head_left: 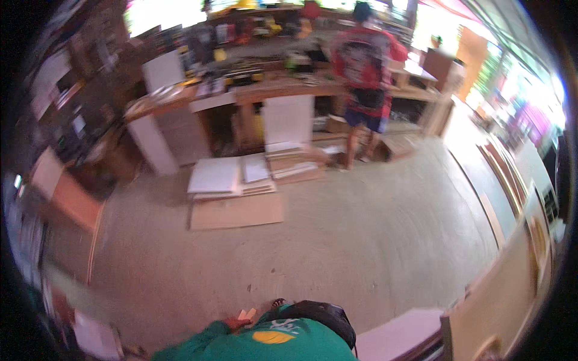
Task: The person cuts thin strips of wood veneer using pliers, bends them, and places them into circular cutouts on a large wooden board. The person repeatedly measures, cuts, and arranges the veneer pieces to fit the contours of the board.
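Caught only the left hand (233,325), low at 6 o'clock of the frame, poking out of a green sleeve (198,346). Blurred and half hidden by the chest, so could not tell how far the fingers were curled or whether anything was truly gripped. Saw no right hand anywhere, presumably tucked below the frame edge.

Noted small pale wood pieces (245,314) touching that hand on its 1 o'clock side, long axes pointing roughly toward 12 to 1 o'clock, away from the body. Held or just resting against the fingertips: could not tell. Judged the left hand the nearer one by default.

Logged a black pouch (322,314) just beside the pieces at 3 o'clock, against the green shirt. Marked a white board (400,334) at 4 o'clock and a tan panel (500,289) leaning beyond it. Found a flat cardboard sheet (236,212) on the concrete floor (361,240), well apart toward 12 o'clock, with a stack of white panels (214,177) just behind. Spotted a cluttered workbench (271,90) farther at 12 and another person in a red shirt (364,60) standing at it, back turned, around 1 o'clock.
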Tool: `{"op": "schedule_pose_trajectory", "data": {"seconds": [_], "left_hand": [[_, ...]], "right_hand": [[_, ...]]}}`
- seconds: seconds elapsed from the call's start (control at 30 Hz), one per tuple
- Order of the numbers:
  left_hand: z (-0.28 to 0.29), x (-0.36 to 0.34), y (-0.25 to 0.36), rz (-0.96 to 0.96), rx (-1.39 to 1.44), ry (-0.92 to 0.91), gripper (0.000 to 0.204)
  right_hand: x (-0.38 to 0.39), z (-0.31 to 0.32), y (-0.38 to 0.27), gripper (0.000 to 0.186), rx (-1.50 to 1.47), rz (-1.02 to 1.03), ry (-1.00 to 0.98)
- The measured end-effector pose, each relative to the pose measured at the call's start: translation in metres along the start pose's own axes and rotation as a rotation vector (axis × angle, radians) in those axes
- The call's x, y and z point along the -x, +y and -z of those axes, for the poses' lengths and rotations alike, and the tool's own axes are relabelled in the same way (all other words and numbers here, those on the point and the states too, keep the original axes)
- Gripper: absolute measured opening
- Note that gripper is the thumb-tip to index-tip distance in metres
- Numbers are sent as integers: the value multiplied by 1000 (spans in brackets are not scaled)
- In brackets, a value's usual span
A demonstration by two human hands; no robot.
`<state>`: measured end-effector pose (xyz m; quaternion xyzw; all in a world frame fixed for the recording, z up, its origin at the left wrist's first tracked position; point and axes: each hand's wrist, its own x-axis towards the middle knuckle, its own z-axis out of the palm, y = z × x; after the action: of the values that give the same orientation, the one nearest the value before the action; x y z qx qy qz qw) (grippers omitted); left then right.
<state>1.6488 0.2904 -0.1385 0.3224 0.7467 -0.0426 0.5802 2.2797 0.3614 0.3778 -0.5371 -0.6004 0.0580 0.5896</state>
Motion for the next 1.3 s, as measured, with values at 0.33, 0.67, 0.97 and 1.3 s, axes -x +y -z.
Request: {"op": "schedule_pose_trajectory", "data": {"seconds": [0.33, 0.67, 0.97, 1.3], "left_hand": [[120, -28, 75, -568, -379, 304, 93], [175, -62, 228, -134, 325, 25, 73], [227, -86, 292, 170, 291, 115, 70], [396, -166, 468, 59, 362, 401, 63]], "right_hand": [[-122, -251, -74, 79, -983, 158, -789], [-237, -489, 62, 63, -1496, 281, -811], [-367, -639, 114, 65, -1855, 82, -455], [-481, -773, 231, 115, -975, -256, -1171]]}}
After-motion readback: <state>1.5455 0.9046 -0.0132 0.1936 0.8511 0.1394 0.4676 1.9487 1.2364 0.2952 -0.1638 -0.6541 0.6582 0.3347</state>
